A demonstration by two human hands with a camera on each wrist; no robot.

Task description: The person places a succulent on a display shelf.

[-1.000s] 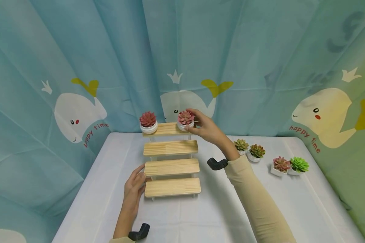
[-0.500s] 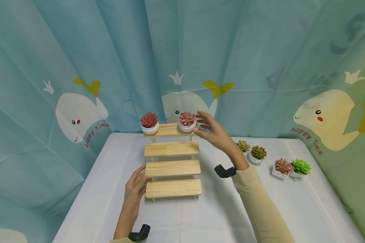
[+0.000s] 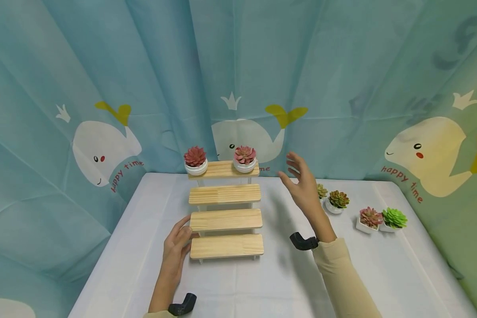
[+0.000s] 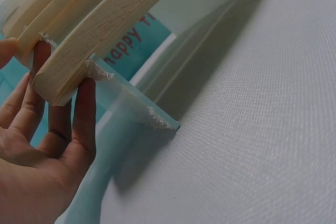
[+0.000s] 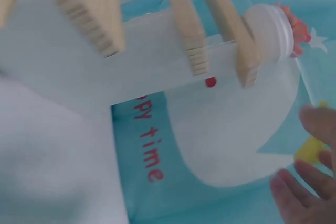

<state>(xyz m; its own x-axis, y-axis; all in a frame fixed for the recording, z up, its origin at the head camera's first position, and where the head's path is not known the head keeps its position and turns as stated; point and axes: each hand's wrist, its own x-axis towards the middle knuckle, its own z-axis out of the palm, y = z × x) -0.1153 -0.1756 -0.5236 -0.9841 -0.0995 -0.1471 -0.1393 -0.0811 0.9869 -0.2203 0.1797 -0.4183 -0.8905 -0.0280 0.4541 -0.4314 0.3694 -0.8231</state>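
A stepped wooden shelf stand (image 3: 225,220) with several tiers stands on the table. My left hand (image 3: 177,244) grips its left end at the lower tiers. In the left wrist view the fingers (image 4: 84,114) reach up under the boards, and the thumb shows only in part at the left edge. Two potted succulents sit on the top tier: a dark red one (image 3: 195,160) at the left and a pink one (image 3: 244,159) at the right, both in round white pots. My right hand (image 3: 303,187) hovers right of the stand, fingers spread, holding nothing.
On the right side of the white table (image 3: 286,282) are an olive succulent (image 3: 322,191) partly behind my right wrist, a brownish-green one (image 3: 338,200), a pink one in a square pot (image 3: 369,219) and a bright green one (image 3: 394,218). A whale-print curtain (image 3: 238,57) hangs behind.
My right hand has let go of the pink succulent on the top tier and moved right and toward me. My left hand keeps its grip on the stand.
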